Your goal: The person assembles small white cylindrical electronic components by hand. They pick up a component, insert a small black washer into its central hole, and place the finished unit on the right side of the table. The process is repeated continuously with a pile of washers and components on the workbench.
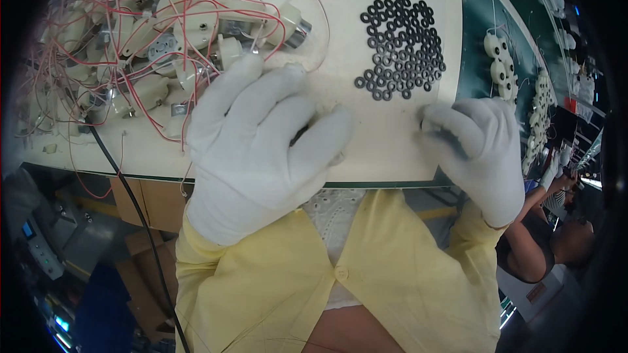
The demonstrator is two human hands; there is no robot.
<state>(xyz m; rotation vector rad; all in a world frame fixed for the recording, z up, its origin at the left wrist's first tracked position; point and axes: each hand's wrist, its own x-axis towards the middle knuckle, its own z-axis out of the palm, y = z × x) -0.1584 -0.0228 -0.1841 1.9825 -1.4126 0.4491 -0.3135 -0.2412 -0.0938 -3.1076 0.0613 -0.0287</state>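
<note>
My left hand (255, 137), in a white glove, lies at the right edge of a heap of small geared motors (196, 26) with cream plastic housings and red and white wires. Its fingers curl downward. A pale bit shows under the thumb, but what the hand holds is mostly hidden. My right hand (477, 144), gloved too, is at the table's right side with thumb and forefinger pinched. A small dark piece between them looks like one of the black rings (400, 46), which lie spread in one layer beyond the hands.
The white tabletop (386, 157) has a dark green rim. Cream geared motors (501, 65) stand in rows on a green surface at right. A black cable (140, 212) hangs over the front edge, above cardboard (154, 206). Another person (533, 248) sits at far right.
</note>
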